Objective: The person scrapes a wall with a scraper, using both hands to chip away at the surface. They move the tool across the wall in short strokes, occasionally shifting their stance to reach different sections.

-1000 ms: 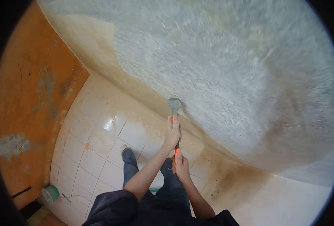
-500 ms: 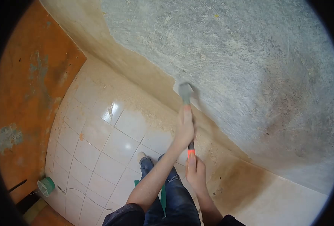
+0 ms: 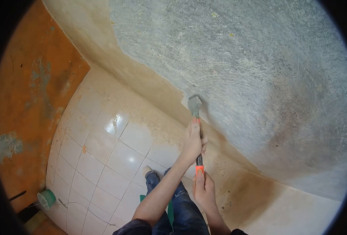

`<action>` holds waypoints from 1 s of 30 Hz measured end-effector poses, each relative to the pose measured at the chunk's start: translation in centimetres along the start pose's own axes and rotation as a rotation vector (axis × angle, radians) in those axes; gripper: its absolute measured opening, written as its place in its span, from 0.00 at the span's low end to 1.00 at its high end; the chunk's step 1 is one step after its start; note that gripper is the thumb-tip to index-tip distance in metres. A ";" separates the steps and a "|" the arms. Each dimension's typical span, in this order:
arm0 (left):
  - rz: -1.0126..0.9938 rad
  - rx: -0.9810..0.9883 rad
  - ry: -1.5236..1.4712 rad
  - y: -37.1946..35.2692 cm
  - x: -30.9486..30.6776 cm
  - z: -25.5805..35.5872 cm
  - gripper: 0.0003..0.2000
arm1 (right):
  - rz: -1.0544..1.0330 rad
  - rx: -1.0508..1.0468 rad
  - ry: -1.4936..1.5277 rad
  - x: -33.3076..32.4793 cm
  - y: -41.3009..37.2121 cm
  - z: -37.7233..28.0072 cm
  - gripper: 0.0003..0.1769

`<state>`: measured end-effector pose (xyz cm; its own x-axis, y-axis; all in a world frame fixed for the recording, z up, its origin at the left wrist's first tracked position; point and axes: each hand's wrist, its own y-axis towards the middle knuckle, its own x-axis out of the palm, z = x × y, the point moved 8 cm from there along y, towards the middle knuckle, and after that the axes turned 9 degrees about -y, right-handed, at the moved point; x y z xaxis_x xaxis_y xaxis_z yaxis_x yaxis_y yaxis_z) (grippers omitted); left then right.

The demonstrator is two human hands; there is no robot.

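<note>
A long-handled scraper with a grey metal head and a black and orange handle rests at the lower edge of the rough grey patch on the wall. Wrapped round the upper handle, just below the head, is my left hand. My right hand grips the orange lower end of the same handle. Beside the scraper head runs a band of tan coating, with a ragged border against the grey surface.
White floor tiles with tan dust and crumbs lie below the wall. A green container with a thin wire near it stands at the lower left. An orange, stained surface fills the left side. My legs show at the bottom.
Both hands and the scraper have moved slightly down in the view. The scraper head now shows more clearly, a little below its earlier place on the wall.
</note>
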<state>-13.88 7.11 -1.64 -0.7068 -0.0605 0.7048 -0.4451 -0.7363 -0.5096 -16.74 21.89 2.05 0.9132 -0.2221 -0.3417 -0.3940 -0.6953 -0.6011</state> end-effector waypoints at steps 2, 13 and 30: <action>0.057 0.054 -0.021 1.7 -1.0 1.0 0.20 | 0.043 -0.124 -0.153 -0.5 0.7 -1.5 0.23; 0.018 0.008 0.026 1.5 -1.7 1.0 0.22 | -0.045 -0.058 -0.041 1.7 0.9 -0.8 0.23; 0.096 -0.078 0.070 0.5 -1.3 0.9 0.21 | -0.054 0.012 -0.067 1.4 0.5 -0.7 0.27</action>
<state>-12.66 6.22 -2.32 -0.7834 -0.0788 0.6165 -0.4135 -0.6745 -0.6116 -15.55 20.73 1.78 0.9242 -0.1378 -0.3561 -0.3460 -0.6966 -0.6285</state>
